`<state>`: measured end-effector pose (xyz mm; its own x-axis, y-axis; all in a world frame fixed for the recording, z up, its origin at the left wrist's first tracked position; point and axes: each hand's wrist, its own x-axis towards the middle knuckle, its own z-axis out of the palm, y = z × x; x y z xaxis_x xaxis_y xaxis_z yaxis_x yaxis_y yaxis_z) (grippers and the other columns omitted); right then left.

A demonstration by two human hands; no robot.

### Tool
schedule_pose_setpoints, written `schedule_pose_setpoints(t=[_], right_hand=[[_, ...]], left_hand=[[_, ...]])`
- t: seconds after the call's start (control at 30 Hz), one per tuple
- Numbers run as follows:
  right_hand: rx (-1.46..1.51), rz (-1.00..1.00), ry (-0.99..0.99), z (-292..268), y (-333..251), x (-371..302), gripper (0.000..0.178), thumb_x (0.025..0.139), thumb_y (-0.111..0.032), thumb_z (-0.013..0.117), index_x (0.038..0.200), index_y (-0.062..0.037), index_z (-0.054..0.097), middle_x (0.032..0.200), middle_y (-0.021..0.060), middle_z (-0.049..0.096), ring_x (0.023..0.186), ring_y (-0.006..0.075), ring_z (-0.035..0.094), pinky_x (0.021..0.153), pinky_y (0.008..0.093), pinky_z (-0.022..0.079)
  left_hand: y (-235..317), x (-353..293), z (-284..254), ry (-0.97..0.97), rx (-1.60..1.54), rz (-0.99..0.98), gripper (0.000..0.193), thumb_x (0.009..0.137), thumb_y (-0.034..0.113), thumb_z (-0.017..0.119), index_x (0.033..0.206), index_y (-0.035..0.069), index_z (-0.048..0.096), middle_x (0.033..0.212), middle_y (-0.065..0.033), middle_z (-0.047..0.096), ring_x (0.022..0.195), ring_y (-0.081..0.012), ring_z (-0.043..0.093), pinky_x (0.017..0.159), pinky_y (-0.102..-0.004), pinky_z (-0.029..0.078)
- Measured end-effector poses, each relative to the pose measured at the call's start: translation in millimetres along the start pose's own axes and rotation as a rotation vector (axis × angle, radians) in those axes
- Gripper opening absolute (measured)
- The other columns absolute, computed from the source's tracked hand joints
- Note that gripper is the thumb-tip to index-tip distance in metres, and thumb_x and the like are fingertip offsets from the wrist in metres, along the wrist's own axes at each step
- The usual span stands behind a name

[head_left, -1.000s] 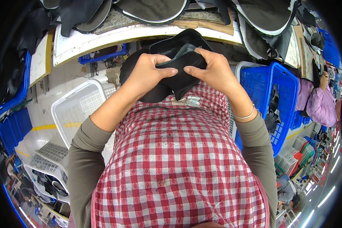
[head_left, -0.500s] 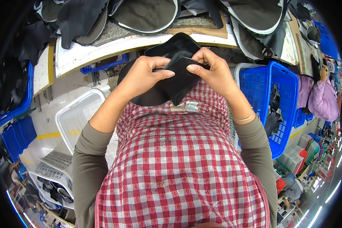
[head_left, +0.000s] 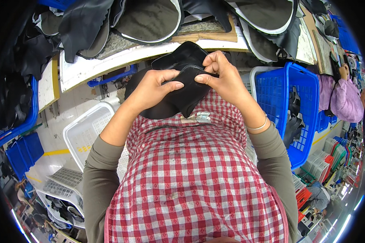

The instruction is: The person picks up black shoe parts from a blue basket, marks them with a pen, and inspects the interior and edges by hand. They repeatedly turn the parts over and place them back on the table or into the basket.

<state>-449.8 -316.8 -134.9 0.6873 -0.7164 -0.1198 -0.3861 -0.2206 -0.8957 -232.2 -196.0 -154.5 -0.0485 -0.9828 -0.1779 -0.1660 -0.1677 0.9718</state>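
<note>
A limp black sheet-like piece [head_left: 181, 91], fabric or leather, hangs between my hands in front of the red-and-white checked apron [head_left: 182, 170]. My left hand [head_left: 160, 85] grips it at the left, thumb lying on top and fingers behind. At the upper right edge, my right hand [head_left: 221, 75] pinches the piece between thumb and fingers. A folded or raised edge runs between the two thumbs. The far part of the piece rises toward the table edge, and its lower part droops in a point over the apron.
Ahead is a white-edged worktable [head_left: 121, 56] piled with dark cut pieces [head_left: 148, 20]. A blue basket [head_left: 302, 117] holding black pieces stands at my right; a white basket [head_left: 85, 129] is at my left. Another person in a purple checked sleeve [head_left: 346, 99] is at the far right.
The right index finger has lifted and curled slightly, while its thumb stays on the piece. The folded edge between the thumbs looks flatter and smoother. Both hands keep their hold.
</note>
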Motion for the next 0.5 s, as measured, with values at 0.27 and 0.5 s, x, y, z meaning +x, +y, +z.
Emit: schedule_pose_setpoints(t=[0.27, 0.5], right_hand=[[0.047, 0.044, -0.073, -4, -4, -2, 0.028, 0.088, -0.014, 0.084, 0.103, -0.0002, 0.065, 0.077, 0.0049, 0.068, 0.07, 0.0086, 0.062, 0.066, 0.0273, 0.05], [-0.104, -0.187, 0.028, 7, -6, -4, 0.028, 0.086, -0.019, 0.085, 0.097, -0.0001, 0.068, 0.086, 0.0135, 0.073, 0.075, 0.0254, 0.071, 0.07, 0.0356, 0.054]], left_hand=[[6, 4, -3, -0.07, 0.012, -0.052, 0.02, 0.096, 0.008, 0.074, 0.112, -0.003, 0.073, 0.094, 0.0019, 0.07, 0.087, -0.0049, 0.059, 0.081, -0.0256, 0.051], [17, 16, 2, -0.048, -0.11, -0.1, 0.011, 0.094, 0.001, 0.073, 0.103, 0.0, 0.068, 0.092, 0.004, 0.068, 0.086, -0.0018, 0.06, 0.078, -0.0218, 0.051]])
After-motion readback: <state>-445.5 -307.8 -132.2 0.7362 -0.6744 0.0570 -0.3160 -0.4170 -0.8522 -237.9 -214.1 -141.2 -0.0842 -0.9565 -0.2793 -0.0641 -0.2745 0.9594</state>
